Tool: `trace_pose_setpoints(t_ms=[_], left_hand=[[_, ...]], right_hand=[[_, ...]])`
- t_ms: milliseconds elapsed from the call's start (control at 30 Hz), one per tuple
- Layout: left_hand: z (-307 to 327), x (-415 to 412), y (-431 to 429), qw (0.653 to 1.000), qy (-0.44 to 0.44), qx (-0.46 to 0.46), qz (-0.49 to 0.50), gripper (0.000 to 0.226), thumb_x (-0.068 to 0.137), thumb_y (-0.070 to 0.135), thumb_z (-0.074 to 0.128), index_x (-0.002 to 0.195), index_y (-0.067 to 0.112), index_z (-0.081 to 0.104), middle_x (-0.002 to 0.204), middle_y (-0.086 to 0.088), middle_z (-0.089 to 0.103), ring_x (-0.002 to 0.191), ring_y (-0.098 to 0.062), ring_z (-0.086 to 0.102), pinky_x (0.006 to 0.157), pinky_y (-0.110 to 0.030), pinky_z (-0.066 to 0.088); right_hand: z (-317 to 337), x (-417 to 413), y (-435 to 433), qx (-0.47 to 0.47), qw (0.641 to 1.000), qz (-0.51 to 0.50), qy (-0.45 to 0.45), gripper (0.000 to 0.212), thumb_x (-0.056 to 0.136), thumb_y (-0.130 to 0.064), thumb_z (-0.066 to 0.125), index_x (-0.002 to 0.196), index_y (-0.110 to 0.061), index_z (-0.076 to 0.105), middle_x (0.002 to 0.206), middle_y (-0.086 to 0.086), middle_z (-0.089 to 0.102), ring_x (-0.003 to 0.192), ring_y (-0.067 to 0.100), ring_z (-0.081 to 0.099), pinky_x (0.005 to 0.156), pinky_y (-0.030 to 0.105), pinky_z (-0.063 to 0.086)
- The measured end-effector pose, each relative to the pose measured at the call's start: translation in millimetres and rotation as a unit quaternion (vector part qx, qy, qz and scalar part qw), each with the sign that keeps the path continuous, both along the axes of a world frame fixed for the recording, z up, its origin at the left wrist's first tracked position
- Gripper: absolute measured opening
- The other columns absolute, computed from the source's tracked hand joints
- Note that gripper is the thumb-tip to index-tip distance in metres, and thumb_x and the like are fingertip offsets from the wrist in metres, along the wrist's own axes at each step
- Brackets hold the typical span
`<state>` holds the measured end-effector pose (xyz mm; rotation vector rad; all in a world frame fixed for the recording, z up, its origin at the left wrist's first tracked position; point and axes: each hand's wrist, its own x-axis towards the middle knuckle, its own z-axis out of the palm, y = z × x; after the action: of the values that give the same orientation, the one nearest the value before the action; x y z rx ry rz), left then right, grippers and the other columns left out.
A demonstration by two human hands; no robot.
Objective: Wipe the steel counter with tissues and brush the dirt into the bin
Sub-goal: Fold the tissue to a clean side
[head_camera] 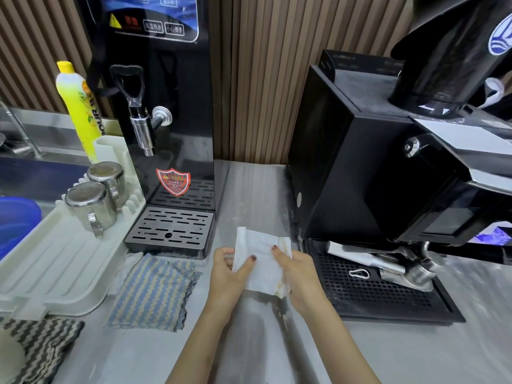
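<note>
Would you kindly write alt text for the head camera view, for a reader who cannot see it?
The left hand and right hand hold a stained white tissue between them above the steel counter. Behind stand a black water dispenser on the left and a black coffee machine on the right.

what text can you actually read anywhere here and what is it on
"小心烫手": boxed label on the water boiler panel.
"OUR": sideways on the yellow bottle, first letter unclear.
Neighbouring boxed label, red words by the warning triangle, red shield sticker: too blurred.
Top right, blue round logo: no legible words.
</note>
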<state>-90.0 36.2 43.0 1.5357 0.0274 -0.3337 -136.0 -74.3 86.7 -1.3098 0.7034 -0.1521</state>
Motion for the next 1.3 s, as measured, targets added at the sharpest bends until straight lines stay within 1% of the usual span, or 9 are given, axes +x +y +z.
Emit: trace_pose_setpoints(t_ms=[133, 300, 400, 533, 600, 700, 767, 967, 1300], left_hand=[[-3, 5, 2, 0.997, -0.03, 0.061, -0.029, 0.022, 0.077, 0.0, 0.068, 0.089, 0.013, 0.056, 0.081, -0.003, 0.064, 0.078, -0.023, 0.062, 0.063, -0.033, 0.052], [1, 12, 8, 0.988, 0.113, -0.098, 0.044, 0.019, 0.094, 0.014, 0.05, 0.082, 0.005, 0.062, 0.077, -0.011, 0.065, 0.071, -0.024, 0.06, 0.065, -0.035, 0.048], [13, 15, 11, 0.992, 0.069, -0.102, 0.032, 0.02, 0.094, 0.012, 0.048, 0.084, 0.006, 0.064, 0.075, -0.006, 0.066, 0.068, -0.02, 0.059, 0.064, -0.031, 0.048], [30, 24, 13, 0.993, -0.075, -0.004, -0.087, 0.025, 0.089, 0.004, 0.055, 0.064, 0.003, 0.062, 0.052, 0.005, 0.05, 0.047, -0.004, 0.04, 0.047, -0.02, 0.033], [43, 28, 11, 0.985, -0.091, 0.021, -0.146, 0.022, 0.086, 0.001, 0.058, 0.065, 0.006, 0.065, 0.05, 0.008, 0.051, 0.045, 0.0, 0.039, 0.046, -0.014, 0.033], [54, 33, 6, 0.993, -0.069, -0.01, -0.098, 0.012, 0.085, 0.003, 0.059, 0.074, 0.003, 0.064, 0.062, -0.003, 0.056, 0.056, -0.008, 0.047, 0.05, -0.015, 0.039], [55, 31, 7, 0.997, -0.018, -0.066, -0.048, 0.005, 0.086, 0.005, 0.059, 0.089, 0.007, 0.061, 0.072, -0.003, 0.061, 0.063, -0.012, 0.056, 0.052, -0.016, 0.045], [39, 5, 13, 0.98, 0.08, -0.161, -0.087, 0.039, 0.082, -0.006, 0.059, 0.112, 0.016, 0.052, 0.082, -0.013, 0.071, 0.067, -0.02, 0.069, 0.052, -0.027, 0.054], [23, -8, 3, 0.992, 0.126, -0.016, -0.007, 0.029, 0.088, -0.007, 0.042, 0.076, 0.019, 0.041, 0.076, -0.012, 0.054, 0.06, -0.023, 0.051, 0.042, -0.022, 0.033]], right_hand=[[1, -1, -4, -0.011, 1.0, -0.019, -0.011, 0.021, 0.093, -0.013, 0.052, 0.083, -0.001, 0.065, 0.082, 0.016, 0.066, 0.077, 0.03, 0.062, 0.075, 0.043, 0.052], [-4, -10, -14, -0.003, 0.998, -0.057, 0.008, 0.019, 0.09, -0.008, 0.054, 0.075, -0.003, 0.064, 0.081, 0.016, 0.064, 0.077, 0.027, 0.059, 0.07, 0.037, 0.046], [-4, -19, -12, -0.122, 0.992, 0.0, 0.045, 0.006, 0.085, -0.006, 0.059, 0.085, -0.011, 0.062, 0.083, 0.004, 0.064, 0.08, 0.02, 0.059, 0.06, 0.022, 0.044], [7, -16, -14, -0.237, 0.966, 0.102, -0.012, 0.065, 0.075, -0.013, 0.074, 0.12, -0.039, 0.035, 0.103, -0.017, 0.055, 0.092, -0.007, 0.052, 0.074, 0.007, 0.043], [12, -12, -17, -0.22, 0.964, 0.145, -0.03, 0.064, 0.074, -0.008, 0.075, 0.124, -0.032, 0.043, 0.107, -0.008, 0.062, 0.091, -0.004, 0.055, 0.079, 0.009, 0.044], [20, -11, -18, -0.185, 0.974, 0.126, -0.034, 0.009, 0.078, -0.001, 0.069, 0.082, -0.008, 0.069, 0.072, 0.006, 0.066, 0.061, 0.005, 0.058, 0.06, 0.013, 0.047], [17, -11, -20, -0.142, 0.985, 0.092, -0.037, 0.014, 0.081, 0.004, 0.062, 0.069, -0.002, 0.065, 0.059, 0.006, 0.059, 0.054, 0.014, 0.054, 0.053, 0.021, 0.048], [17, -12, -22, -0.072, 0.996, 0.024, -0.047, 0.011, 0.086, 0.002, 0.054, 0.087, 0.01, 0.061, 0.072, 0.016, 0.057, 0.056, 0.017, 0.053, 0.051, 0.024, 0.044], [2, -13, -15, 0.109, 0.989, -0.035, 0.088, 0.011, 0.084, 0.002, 0.058, 0.093, 0.008, 0.06, 0.076, 0.019, 0.062, 0.065, 0.029, 0.06, 0.057, 0.032, 0.05]])
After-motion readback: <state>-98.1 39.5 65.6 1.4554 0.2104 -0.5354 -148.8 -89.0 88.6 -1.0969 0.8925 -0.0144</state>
